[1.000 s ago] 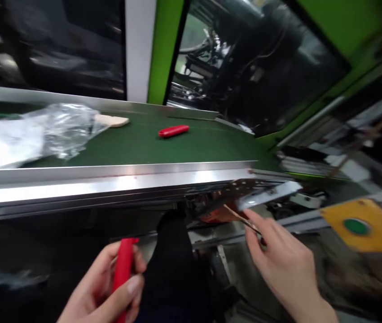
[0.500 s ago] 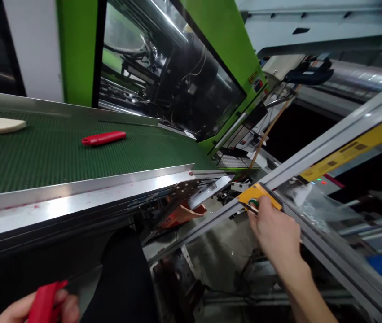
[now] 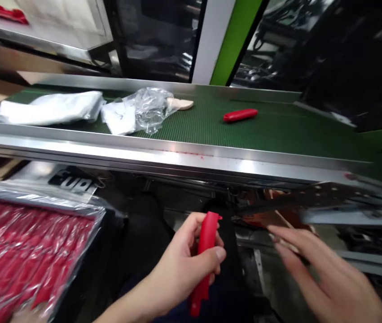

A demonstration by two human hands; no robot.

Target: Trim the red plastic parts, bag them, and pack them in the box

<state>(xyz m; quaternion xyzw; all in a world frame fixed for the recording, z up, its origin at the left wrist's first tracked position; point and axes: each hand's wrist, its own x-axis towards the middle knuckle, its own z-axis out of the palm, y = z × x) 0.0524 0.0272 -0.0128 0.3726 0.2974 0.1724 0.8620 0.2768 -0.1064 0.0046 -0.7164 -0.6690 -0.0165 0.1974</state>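
Observation:
My left hand [image 3: 194,260] is closed around a red plastic handle [image 3: 207,235], held upright with small jagged bits at its top and lower edge. To the right, my right hand [image 3: 325,269] pinches a slim knife-like tool [image 3: 290,246], light with a dark part. Motion blurs it, so its exact kind is unclear. The two hands are apart, and the tool does not touch the handle. Another red handle [image 3: 240,115] lies on the green conveyor belt [image 3: 207,128] beyond my hands.
Clear plastic bags [image 3: 150,110] and a white packet [image 3: 52,107] lie on the belt, near a pale wooden piece [image 3: 184,104]. The belt's metal rail [image 3: 137,150] runs across in front. At lower left stands a plastic-lined box [image 3: 101,220] of many red handles.
The view has swung left, bringing the box and bags in. My right hand has left the yellow piece on the metal frame, tool in fingers. My left hand has risen with the red handle.

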